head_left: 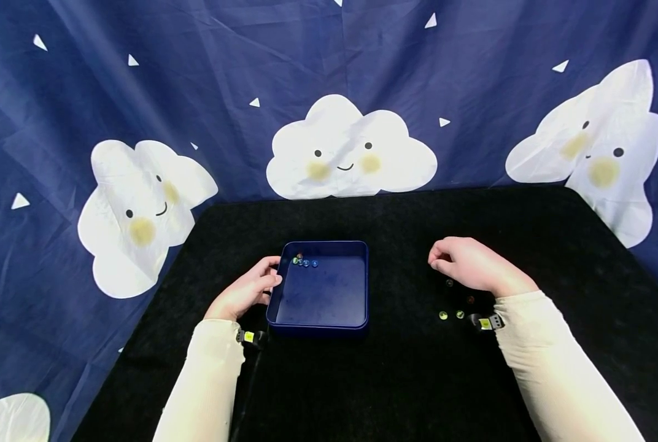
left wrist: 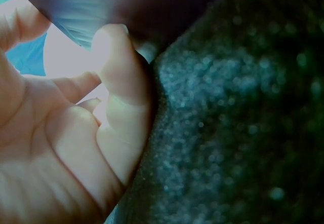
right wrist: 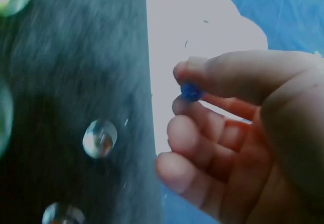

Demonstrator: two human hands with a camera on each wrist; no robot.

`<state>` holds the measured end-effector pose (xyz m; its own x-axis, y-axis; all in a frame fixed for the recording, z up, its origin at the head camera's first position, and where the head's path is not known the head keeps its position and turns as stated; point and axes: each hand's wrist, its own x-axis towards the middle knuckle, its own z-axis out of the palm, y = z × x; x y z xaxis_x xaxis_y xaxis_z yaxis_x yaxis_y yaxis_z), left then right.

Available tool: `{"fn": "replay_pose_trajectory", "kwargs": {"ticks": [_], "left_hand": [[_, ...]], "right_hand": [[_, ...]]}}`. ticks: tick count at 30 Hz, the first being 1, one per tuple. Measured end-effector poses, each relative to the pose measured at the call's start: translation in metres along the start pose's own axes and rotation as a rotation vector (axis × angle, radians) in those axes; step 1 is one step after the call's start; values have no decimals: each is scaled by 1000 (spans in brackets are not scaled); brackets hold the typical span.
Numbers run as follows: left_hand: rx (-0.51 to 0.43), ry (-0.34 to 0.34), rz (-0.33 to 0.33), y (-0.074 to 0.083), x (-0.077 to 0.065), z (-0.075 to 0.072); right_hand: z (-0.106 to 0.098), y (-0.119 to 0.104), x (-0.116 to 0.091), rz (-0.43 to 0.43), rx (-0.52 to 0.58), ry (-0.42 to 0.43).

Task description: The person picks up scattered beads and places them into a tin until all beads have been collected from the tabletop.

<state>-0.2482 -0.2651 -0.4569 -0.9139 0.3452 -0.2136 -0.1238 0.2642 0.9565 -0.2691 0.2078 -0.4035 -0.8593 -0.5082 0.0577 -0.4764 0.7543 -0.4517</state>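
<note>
A square blue tray (head_left: 326,298) stands on the black cloth, left of centre in the head view. My left hand (head_left: 248,288) grips its left wall, thumb at the rim. Several small glass marbles (head_left: 306,263) lie in the tray's far left corner. To the right, my right hand (head_left: 467,263) is held over the cloth, apart from the tray. Its thumb and index finger pinch a blue marble (right wrist: 191,91), seen in the right wrist view. Below that hand lie several loose marbles, among them a yellow-green marble (head_left: 443,315) and a clear marble (right wrist: 100,139) with a reddish core.
Black cloth (head_left: 329,387) covers the table. Behind it hangs a dark blue curtain (head_left: 213,73) printed with white clouds. A small black wrist camera (head_left: 483,322) sits by the right cuff, close to the loose marbles; another wrist camera (head_left: 251,337) is at the left cuff.
</note>
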Motion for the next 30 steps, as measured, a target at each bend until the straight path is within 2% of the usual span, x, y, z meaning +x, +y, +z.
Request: {"fn": "replay_pose_trajectory", "kwargs": {"ticks": [9,17,22,30], "left_hand": [[-11,2,-5,2,0,0],[-17,-3,-3,2,-1,2],[-13,-1,-4,0,-2,2],[-24,-2,-8,-1,-2,0]], "right_hand": [[8,-49,7,-159,33,138],[29,-98,9,-334,44,188],[45,-112,9,-374,50,199],[59,-120,12,-413,50,204]]}}
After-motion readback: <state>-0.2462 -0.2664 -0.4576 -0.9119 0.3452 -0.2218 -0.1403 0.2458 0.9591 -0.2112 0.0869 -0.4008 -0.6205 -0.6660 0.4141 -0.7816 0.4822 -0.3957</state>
